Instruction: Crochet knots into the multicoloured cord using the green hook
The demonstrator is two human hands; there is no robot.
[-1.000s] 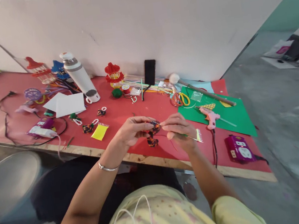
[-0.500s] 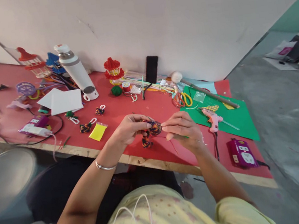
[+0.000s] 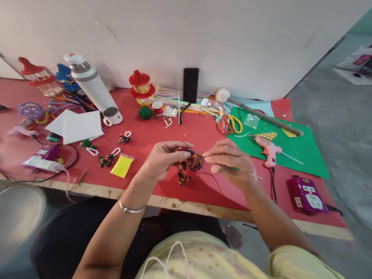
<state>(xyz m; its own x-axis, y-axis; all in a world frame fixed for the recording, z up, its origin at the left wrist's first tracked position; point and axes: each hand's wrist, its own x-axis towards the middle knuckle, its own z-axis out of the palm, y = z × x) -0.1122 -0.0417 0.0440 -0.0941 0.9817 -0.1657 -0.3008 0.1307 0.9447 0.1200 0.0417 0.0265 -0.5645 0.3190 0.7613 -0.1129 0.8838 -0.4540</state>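
Observation:
My left hand [image 3: 161,161] is closed on a small multicoloured yarn ornament [image 3: 189,164] of orange, black and red strands, held just above the red table [image 3: 13,155] near its front edge. A knotted tail of the ornament hangs below my fingers. My right hand [image 3: 230,161] pinches the ornament's right side, and a thin dark thread [image 3: 213,179] trails down from it. A thin clear or green sliver sticks out from under my right hand.
Similar yarn-and-pearl pieces [image 3: 108,159] and a yellow packet [image 3: 121,165] lie to the left. A flask [image 3: 91,85], white paper [image 3: 76,126], phone [image 3: 191,86], scissors [image 3: 228,124], pink glue gun [image 3: 269,150] on green sheet [image 3: 297,152] and a purple power strip [image 3: 306,194] surround them. A white board stands behind.
The view has tilted slightly; my hands stay together on the ornament, which has turned a little between my fingers, showing more of its round yarn body.

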